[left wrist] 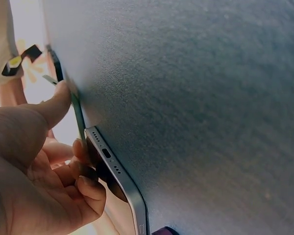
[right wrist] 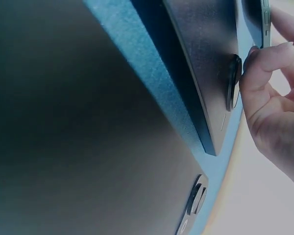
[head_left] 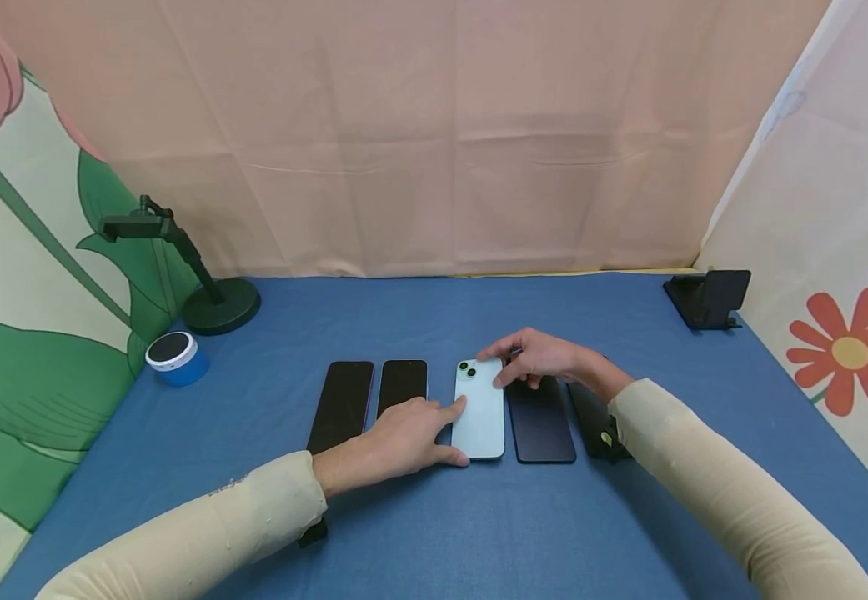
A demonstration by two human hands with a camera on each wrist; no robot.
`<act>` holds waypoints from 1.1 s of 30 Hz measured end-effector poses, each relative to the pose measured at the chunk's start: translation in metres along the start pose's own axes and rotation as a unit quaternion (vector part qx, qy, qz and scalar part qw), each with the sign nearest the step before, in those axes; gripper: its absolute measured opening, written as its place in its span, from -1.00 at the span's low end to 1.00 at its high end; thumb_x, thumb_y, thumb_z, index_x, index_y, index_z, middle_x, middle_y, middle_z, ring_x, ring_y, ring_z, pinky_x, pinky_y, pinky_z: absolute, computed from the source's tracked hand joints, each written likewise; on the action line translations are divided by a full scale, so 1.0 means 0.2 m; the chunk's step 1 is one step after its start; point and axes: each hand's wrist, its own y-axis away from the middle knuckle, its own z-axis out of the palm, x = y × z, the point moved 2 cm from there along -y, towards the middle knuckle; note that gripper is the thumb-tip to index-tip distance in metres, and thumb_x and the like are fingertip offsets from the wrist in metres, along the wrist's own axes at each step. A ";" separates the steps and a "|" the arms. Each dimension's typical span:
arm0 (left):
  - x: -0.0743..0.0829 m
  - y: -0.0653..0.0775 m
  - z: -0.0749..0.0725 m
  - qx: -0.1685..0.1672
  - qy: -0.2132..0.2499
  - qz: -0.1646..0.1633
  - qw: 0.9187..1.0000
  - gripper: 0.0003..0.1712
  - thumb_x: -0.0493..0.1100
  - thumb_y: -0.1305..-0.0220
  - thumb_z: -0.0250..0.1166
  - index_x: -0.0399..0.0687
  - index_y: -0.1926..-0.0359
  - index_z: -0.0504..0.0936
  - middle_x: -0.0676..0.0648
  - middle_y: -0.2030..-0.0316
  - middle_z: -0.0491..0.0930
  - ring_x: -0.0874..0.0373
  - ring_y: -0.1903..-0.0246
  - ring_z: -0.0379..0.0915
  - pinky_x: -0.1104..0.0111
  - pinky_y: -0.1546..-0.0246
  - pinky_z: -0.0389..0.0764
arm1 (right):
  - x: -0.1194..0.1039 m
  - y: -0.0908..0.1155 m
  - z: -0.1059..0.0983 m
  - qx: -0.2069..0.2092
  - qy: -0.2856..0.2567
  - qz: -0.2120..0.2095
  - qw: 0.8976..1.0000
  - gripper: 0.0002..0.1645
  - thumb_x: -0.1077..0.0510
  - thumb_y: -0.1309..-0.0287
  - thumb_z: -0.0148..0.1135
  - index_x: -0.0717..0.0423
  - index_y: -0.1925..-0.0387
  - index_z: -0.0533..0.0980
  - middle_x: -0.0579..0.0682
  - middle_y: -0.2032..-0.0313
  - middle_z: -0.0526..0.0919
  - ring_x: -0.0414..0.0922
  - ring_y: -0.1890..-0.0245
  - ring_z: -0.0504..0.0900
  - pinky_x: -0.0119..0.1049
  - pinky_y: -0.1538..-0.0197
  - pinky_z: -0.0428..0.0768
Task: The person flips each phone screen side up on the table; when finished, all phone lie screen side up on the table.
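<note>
On blue cloth tabletop [head_left: 418, 533], pale-blue rounded-corner phone [head_left: 480, 421], back upward (two dark lenses), my left hand [head_left: 407, 433] touching its left side, thumb and forefinger spread, my right hand [head_left: 542, 360] pinching its upper-right corner, dark-navy rectangular phone [head_left: 542, 429] beside.

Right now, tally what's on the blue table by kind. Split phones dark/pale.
Dark phones: 4
Pale phone: 1
Black stands: 2
Blue-white tub: 1
Total: 8 in view; the arms could hide more.
</note>
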 end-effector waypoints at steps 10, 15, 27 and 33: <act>-0.02 -0.01 0.00 -0.005 0.006 0.009 1.000 -0.05 0.36 -0.18 0.33 0.05 -0.48 0.34 -0.09 0.09 0.69 0.11 0.17 0.59 0.31 0.32 0.57 | -0.04 0.00 0.00 -0.008 0.012 0.004 1.000 -0.32 0.13 -0.14 0.45 -0.04 -0.32 0.50 0.00 0.31 0.53 -0.16 0.58 0.30 -0.27 0.48 0.41; -0.03 0.00 0.00 -0.007 0.003 0.016 1.000 -0.06 0.36 -0.20 0.32 0.03 -0.48 0.34 -0.11 0.05 0.69 0.09 0.12 0.60 0.28 0.26 0.60 | -0.06 0.00 0.00 -0.016 0.012 0.012 1.000 -0.30 0.13 -0.13 0.46 -0.03 -0.33 0.49 0.04 0.20 0.59 -0.16 0.59 0.32 -0.26 0.48 0.44; 0.00 0.04 -0.05 0.032 0.060 0.020 0.997 -0.12 0.29 -0.24 0.33 0.01 -0.46 0.36 0.10 0.46 0.53 0.28 0.50 0.40 0.44 0.52 0.40 | -0.09 -0.02 -0.01 -0.038 0.032 0.005 0.999 -0.23 0.10 -0.15 0.46 0.05 -0.38 0.42 0.00 0.34 0.53 -0.17 0.61 0.32 -0.27 0.48 0.47; 0.06 0.05 -0.07 0.056 0.111 0.038 0.991 -0.15 0.28 -0.28 0.31 0.09 -0.48 0.33 0.21 0.51 0.41 0.34 0.61 0.25 0.48 0.59 0.29 | -0.11 -0.02 -0.02 -0.043 0.033 0.010 0.999 -0.26 0.11 -0.14 0.46 0.04 -0.36 0.46 -0.02 0.44 0.48 -0.18 0.62 0.31 -0.28 0.49 0.45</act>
